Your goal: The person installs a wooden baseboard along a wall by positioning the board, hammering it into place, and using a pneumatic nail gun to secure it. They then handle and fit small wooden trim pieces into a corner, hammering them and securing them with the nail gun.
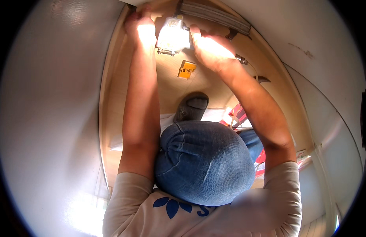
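While both bare forearms run up toward twelve o'clock, the left hand (140,25) sits at eleven, by the board's edge. Its fingers are bent, tips obscured; cannot tell what, if anything, it grips. Right hand (213,46) lies just short of one o'clock, one digit pointing up at the device's right side. Remaining fingers hidden beneath; grip and contact uncertain.

Between the hands, at twelve: a whitish, blocky metal-looking device (173,37), glaring in strong light, bolt-like ends along its lower edge. At half past twelve, beyond the right hand: a long grey ribbed metal rail (214,16), slanting. Between one and two, just beside the right wrist: a small cylindrical metallic connector (241,59).

Below the device, toward centre: a small flat orange-yellow packet (187,70) with dark markings, lying on the pale wood-toned board (167,87). At centre, a dark grey slipper-like shoe (191,108). At three, red-and-white patterned material (239,113), partly behind the right forearm. At five, a knee in faded blue denim (206,162). Outermost, at nine: a smooth pale-grey panel (52,98).
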`<action>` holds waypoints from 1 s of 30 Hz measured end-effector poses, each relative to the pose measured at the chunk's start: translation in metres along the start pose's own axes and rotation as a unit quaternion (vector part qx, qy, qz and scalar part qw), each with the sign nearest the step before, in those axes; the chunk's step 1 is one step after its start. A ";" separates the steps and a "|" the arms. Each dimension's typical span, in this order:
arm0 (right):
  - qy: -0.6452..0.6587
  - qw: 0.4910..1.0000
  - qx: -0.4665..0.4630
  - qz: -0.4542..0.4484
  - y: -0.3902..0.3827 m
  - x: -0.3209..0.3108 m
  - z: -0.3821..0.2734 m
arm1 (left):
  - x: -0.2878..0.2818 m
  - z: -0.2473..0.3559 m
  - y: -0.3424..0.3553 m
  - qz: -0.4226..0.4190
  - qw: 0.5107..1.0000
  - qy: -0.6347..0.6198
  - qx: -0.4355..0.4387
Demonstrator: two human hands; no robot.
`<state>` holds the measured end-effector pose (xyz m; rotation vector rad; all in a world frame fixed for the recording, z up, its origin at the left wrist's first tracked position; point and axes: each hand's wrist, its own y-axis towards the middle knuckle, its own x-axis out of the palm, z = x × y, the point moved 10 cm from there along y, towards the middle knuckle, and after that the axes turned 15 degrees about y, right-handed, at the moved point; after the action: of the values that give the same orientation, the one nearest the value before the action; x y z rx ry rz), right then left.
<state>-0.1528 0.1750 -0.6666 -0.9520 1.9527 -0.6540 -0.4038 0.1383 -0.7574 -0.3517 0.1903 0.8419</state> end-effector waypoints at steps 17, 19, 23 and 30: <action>-0.173 0.965 -0.189 0.059 -0.003 0.016 -0.005 | 0.006 -0.003 0.026 -0.034 0.998 0.048 -0.010; -0.156 0.973 -0.166 0.033 -0.015 0.017 -0.004 | 0.002 -0.009 0.032 -0.031 0.998 0.054 -0.018; -0.222 0.967 -0.124 -0.022 -0.030 0.027 0.015 | 0.001 -0.016 0.052 -0.030 0.997 0.070 -0.032; -0.221 0.959 -0.176 0.007 -0.026 0.022 0.008 | 0.005 -0.025 0.051 -0.029 0.985 0.149 -0.081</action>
<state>-0.1445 0.1414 -0.6620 -1.1823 1.6905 -0.0638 -0.4401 0.1633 -0.7937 -0.6346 0.3882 0.7466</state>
